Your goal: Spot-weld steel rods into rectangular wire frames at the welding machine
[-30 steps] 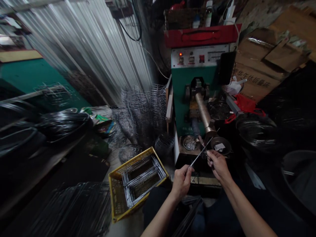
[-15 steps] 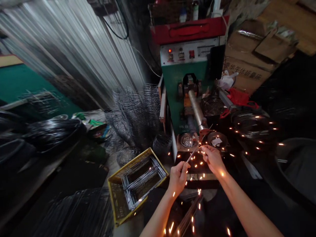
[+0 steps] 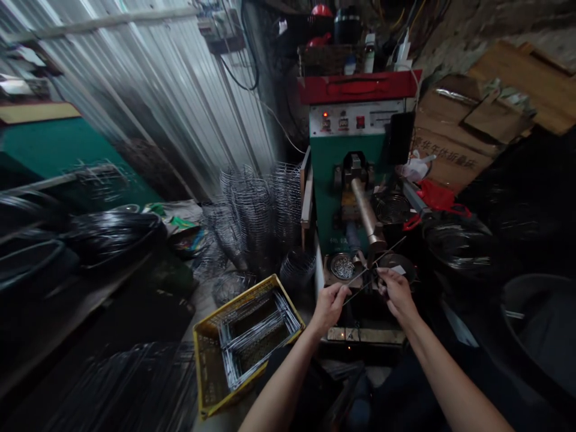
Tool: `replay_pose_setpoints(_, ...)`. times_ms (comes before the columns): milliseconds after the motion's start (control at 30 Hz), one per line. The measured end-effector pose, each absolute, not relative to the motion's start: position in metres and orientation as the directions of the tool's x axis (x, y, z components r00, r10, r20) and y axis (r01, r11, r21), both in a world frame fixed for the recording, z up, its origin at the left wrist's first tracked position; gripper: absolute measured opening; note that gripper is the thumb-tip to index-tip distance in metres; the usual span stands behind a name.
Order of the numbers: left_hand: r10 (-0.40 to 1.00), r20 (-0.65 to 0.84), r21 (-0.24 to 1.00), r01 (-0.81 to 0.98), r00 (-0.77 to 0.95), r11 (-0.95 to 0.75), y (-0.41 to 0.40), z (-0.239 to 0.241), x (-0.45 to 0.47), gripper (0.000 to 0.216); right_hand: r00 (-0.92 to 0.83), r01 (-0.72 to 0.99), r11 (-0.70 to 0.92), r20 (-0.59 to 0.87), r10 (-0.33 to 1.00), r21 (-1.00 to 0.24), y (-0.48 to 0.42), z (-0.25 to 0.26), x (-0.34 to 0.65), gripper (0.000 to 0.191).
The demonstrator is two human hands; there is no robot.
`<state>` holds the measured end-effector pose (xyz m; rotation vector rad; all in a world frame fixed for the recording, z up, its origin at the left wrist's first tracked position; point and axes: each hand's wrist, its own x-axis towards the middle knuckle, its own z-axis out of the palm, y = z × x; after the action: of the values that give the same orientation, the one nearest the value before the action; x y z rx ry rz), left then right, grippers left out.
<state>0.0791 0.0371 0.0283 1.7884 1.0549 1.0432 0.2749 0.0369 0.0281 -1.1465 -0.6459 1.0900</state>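
My left hand [image 3: 330,305] is closed, thumb against fingers, on a thin metal wire piece [image 3: 359,277] that points up and away toward the welding machine [image 3: 326,159]. My right hand [image 3: 396,291] is closed in a pinch at the far side of the wires, below the machine's cylindrical arm [image 3: 366,210]. What lies between its fingertips is too small and dark to make out. A thin wire slants between the hands up to the right, past the arm's tip. Left of the tip sits a round dish of small shiny metal bits [image 3: 342,266].
A yellow plastic crate [image 3: 204,372] with rectangular wire frames stands at lower left. Stacked wire baskets [image 3: 256,210] rise behind it. Right of the machine are a red bag [image 3: 436,195], a dark round container [image 3: 459,246] and cardboard boxes [image 3: 445,144].
The bright sparks around my hands have nearly all gone, with a few faint glows left low down. The view has tilted up. My hands have shifted slightly at the arm's tip.
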Motion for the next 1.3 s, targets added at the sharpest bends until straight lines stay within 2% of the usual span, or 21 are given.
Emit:
replay_pose_setpoints(267, 0.902, 0.21, 0.894, 0.3, 0.376, -0.333, 0.05, 0.032, 0.07, 0.046, 0.343, -0.333, -0.011, -0.132, 0.93, -0.943, 0.036, 0.025, 0.277, 0.037)
replay_pose_setpoints(400, 0.886, 0.205, 0.872, 0.333, 0.415, -0.358, 0.054, 0.037, 0.069, 0.047, 0.29, -0.295, -0.097, -0.186, 0.939, -0.95, 0.006, 0.014, 0.274, 0.037)
replay_pose_setpoints(467, 0.874, 0.212, 0.855, 0.351, 0.437, -0.383, 0.054, 0.041, 0.071, 0.047, 0.198, -0.174, -0.202, -0.236, 0.952, -0.964, -0.024, 0.003, 0.267, 0.039)
replay_pose_setpoints(533, 0.857, 0.221, 0.835, 0.364, 0.465, -0.413, 0.048, 0.045, 0.07, 0.044, 0.032, 0.042, -0.278, -0.276, 0.961, -0.96, -0.061, -0.011, 0.255, 0.037)
replay_pose_setpoints(600, 0.845, 0.219, 0.817, 0.381, 0.488, -0.432, 0.035, 0.047, 0.063, 0.037, -0.194, 0.262, -0.259, -0.314, 0.929, -0.93, -0.1, -0.025, 0.243, 0.032)
replay_pose_setpoints(667, 0.858, 0.196, 0.807, 0.419, 0.475, -0.416, 0.017, 0.045, 0.044, 0.029, -0.385, 0.415, -0.206, -0.376, 0.843, -0.886, -0.136, -0.038, 0.235, 0.028)
replay_pose_setpoints(733, 0.904, 0.158, 0.804, 0.479, 0.396, -0.351, -0.003, 0.039, 0.013, 0.021, -0.487, 0.513, -0.155, -0.435, 0.757, -0.844, -0.164, -0.048, 0.233, 0.029)
replay_pose_setpoints(800, 0.959, 0.125, 0.804, 0.54, 0.253, -0.247, -0.024, 0.03, -0.03, 0.016, -0.513, 0.564, -0.111, -0.452, 0.729, -0.819, -0.179, -0.057, 0.235, 0.031)
replay_pose_setpoints(933, 0.978, 0.129, 0.827, 0.562, -0.165, -0.015, -0.047, 0.009, -0.128, 0.02, -0.499, 0.568, -0.103, -0.441, 0.746, -0.817, -0.178, -0.067, 0.241, 0.039)
replay_pose_setpoints(1033, 0.862, 0.137, 0.889, 0.444, -0.489, 0.111, -0.044, -0.016, -0.187, 0.034, -0.47, 0.563, -0.128, -0.444, 0.763, -0.816, -0.17, -0.067, 0.245, 0.041)
replay_pose_setpoints(1100, 0.767, 0.08, 0.934, 0.316, -0.637, 0.165, -0.038, -0.039, -0.21, 0.038, -0.433, 0.572, -0.148, -0.451, 0.781, -0.807, -0.169, -0.067, 0.249, 0.039)
replay_pose_setpoints(1200, 0.671, -0.043, 0.97, 0.13, -0.74, 0.205, -0.036, -0.075, -0.225, 0.034, -0.349, 0.59, -0.196, -0.467, 0.812, -0.783, -0.174, -0.072, 0.257, 0.038)
replay_pose_setpoints(1300, 0.654, -0.119, 0.978, 0.026, -0.747, 0.208, -0.044, -0.1, -0.222, 0.033, -0.284, 0.591, -0.24, -0.477, 0.832, -0.77, -0.18, -0.078, 0.262, 0.038)
